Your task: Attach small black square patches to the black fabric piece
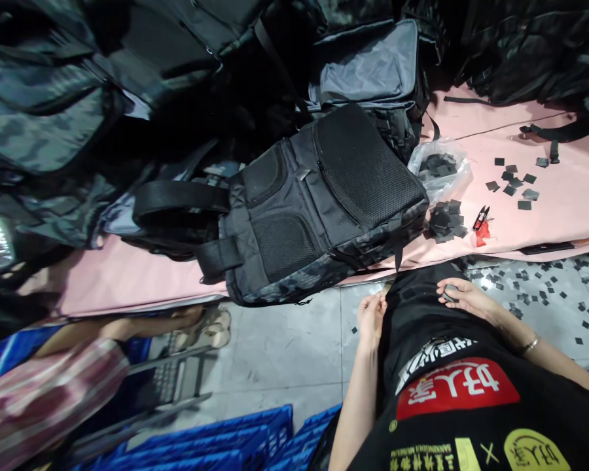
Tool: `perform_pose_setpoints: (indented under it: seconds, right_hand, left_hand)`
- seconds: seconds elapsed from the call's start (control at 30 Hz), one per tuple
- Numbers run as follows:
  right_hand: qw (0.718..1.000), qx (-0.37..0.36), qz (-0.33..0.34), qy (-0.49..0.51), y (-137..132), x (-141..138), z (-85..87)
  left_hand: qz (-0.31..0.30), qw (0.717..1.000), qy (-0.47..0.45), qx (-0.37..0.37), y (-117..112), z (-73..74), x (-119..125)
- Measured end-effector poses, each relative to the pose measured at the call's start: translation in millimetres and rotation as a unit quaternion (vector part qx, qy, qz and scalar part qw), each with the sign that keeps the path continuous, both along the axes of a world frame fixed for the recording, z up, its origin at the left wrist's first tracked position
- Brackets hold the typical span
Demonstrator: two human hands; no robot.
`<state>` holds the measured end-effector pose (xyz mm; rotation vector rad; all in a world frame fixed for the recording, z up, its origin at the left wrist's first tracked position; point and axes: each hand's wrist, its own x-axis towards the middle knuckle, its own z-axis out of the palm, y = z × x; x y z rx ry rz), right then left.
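Observation:
A black backpack (294, 209) lies on the pink-covered table, mesh back panel up and shoulder straps to the left. My left hand (372, 314) is below its near right corner, fingers pinched together; whatever they hold is too small to make out. A thin black strap end (398, 258) hangs from the bag just above that hand. Over my lap, my right hand (464, 296) is closed around a small dark square piece (450, 294). Beside the bag lie a pile of black squares (446, 222) and red-and-black thread snips (481, 218).
A clear plastic bag (439, 167) holds more dark squares, and others lie scattered on the pink cloth (559, 222) and the floor (544, 294). Camouflage bags (44, 111) crowd the back and left. Blue crates (216, 441) and a seated person's leg (142, 327) are at lower left.

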<state>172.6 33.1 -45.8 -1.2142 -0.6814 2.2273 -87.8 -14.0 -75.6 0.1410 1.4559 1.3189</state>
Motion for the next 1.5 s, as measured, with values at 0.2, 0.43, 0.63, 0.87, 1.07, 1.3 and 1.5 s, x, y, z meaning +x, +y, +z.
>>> perform_pose_setpoints:
  seconds: [0.2,0.43,0.63,0.87,1.07,1.3,1.5]
  right_hand:
    - [0.994,0.048,0.05,-0.09,0.6,-9.6,-8.1]
    - [0.849,0.339,0.206,-0.349,16.6,-47.9,-28.5]
    - [0.801,0.399,0.267,-0.357,29.0,-91.2,-47.8]
    - [0.819,0.388,0.197,-0.374,37.5,-66.1,-42.5]
    - [0.839,0.341,-0.003,-0.424,106.3,-18.7,-16.2]
    - [0.898,0.234,-0.123,-0.351,131.2,-10.4,-3.2]
    - [0.961,0.192,-0.004,-0.197,67.0,-30.5,11.5]
  left_hand:
    - [-0.104,0.977,0.161,-0.098,-27.0,-22.4,-45.7]
    - [-0.286,0.858,0.367,-0.216,-49.1,-46.1,-74.4]
    - [-0.352,0.804,0.427,-0.216,-52.5,-58.3,-56.7]
    - [-0.335,0.807,0.433,-0.222,-69.5,-66.9,-58.9]
    - [-0.314,0.834,0.411,-0.193,-60.5,-59.1,-59.3]
    - [-0.26,0.887,0.362,-0.12,-35.2,-28.2,-39.8]
    - [-0.242,0.939,0.243,0.011,-4.0,17.9,2.7]
